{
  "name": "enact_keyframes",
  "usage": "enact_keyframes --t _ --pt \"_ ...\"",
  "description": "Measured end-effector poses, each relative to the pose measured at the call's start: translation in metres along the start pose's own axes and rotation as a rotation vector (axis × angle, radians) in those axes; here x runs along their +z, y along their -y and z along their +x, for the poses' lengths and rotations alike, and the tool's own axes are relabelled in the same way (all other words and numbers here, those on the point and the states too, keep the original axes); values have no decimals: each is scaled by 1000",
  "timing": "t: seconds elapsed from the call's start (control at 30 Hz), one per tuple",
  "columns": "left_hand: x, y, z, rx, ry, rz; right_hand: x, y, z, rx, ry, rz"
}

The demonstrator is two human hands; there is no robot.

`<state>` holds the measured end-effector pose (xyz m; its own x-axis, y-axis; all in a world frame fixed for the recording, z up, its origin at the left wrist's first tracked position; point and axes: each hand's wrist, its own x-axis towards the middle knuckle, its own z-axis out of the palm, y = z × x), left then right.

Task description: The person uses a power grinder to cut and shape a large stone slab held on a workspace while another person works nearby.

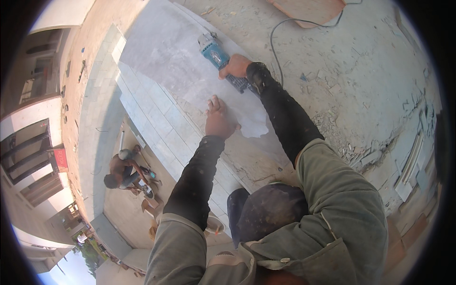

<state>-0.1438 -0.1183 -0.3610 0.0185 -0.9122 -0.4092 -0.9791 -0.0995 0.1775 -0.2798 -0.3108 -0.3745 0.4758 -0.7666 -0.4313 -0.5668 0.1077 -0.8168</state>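
While the right hand [236, 66] grips the blue angle grinder [214, 54] over the pale dusty surface [161, 52], the unclenched left hand [219, 121] nearby could get cut if that 1-handed hold lets the tool kick back.

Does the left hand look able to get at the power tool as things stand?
Probably yes: the left hand looks empty and lies near the power tool, with nothing visible blocking the gap, though the right hand grips the tool's body.
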Motion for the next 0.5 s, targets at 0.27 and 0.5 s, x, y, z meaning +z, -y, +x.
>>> enact_keyframes --t 0.27,0.5 --pt "3 2 1 26 -1 -9 -1 -4 -10 14 -2 -28" --pt "3 2 0 34 -15 28 2 -5 -27 11 -12 -29"
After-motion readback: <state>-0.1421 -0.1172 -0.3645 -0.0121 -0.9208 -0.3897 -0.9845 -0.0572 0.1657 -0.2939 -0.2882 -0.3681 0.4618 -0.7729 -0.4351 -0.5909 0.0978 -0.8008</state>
